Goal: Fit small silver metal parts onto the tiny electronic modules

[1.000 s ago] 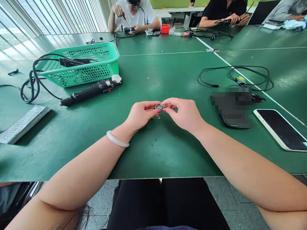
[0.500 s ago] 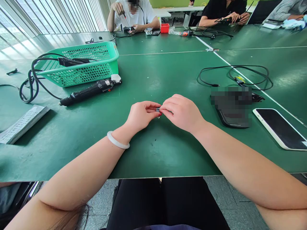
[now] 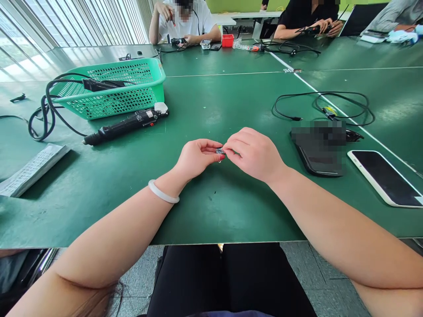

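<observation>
Between thumb and fingers, my left hand (image 3: 197,159) pinches a small dark-and-silver part (image 3: 220,151), too small to name. My right hand (image 3: 253,152) meets it from the other side, thumb and fingertips pressed together at the part's right edge. Whether the right fingertips grip the part or something tinier, I cannot make out. Both hands are just above the green tabletop (image 3: 211,207), near its front edge. A white bangle (image 3: 161,192) circles my left wrist.
Left: a green basket (image 3: 112,103) with cables, a black electric screwdriver (image 3: 127,125), and a pale block with writing (image 3: 36,169). Right: a black pouch-like item (image 3: 319,152), a white-edged phone (image 3: 385,176), a looped cable (image 3: 360,99). Co-workers sit across; a red box (image 3: 227,41) is near one.
My right hand has shifted slightly right, and a little more of the small part shows between the hands. My left hand keeps its pinch. The view has moved very slightly.
</observation>
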A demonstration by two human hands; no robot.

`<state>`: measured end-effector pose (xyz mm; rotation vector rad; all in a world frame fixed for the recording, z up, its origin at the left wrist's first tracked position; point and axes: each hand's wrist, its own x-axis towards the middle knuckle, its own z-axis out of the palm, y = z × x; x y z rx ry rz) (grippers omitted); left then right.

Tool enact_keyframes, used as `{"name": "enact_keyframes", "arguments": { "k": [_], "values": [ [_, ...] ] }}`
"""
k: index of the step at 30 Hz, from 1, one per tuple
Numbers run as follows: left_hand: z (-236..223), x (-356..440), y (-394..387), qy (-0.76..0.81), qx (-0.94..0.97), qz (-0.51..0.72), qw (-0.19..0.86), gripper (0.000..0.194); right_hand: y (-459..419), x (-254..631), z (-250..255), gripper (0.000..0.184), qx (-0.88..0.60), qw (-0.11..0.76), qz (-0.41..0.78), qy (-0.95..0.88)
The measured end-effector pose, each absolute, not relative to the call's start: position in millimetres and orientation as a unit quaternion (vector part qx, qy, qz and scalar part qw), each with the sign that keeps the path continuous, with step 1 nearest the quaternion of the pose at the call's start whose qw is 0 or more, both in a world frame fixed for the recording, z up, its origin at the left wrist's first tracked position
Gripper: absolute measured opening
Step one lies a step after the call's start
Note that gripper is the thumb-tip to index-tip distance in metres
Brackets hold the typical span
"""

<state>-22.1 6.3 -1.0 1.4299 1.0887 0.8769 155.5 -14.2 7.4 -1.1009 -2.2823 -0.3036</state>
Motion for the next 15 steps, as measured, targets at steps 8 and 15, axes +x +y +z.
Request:
{"name": "enact_keyframes", "arguments": {
  "k": [8,15],
  "values": [
    [-3.3,-22.6,6.7,0.459,0.632,0.351,0.517,0.027,-12.5,159.4,6.8,0.024,-0.414,0.278,-0.093,-0.862],
    [-2.9,-22.5,6.4,0.456,0.655,0.335,0.5,0.026,-13.0,155.5,4.3,0.026,-0.416,0.242,-0.088,-0.872]
  ]
}}
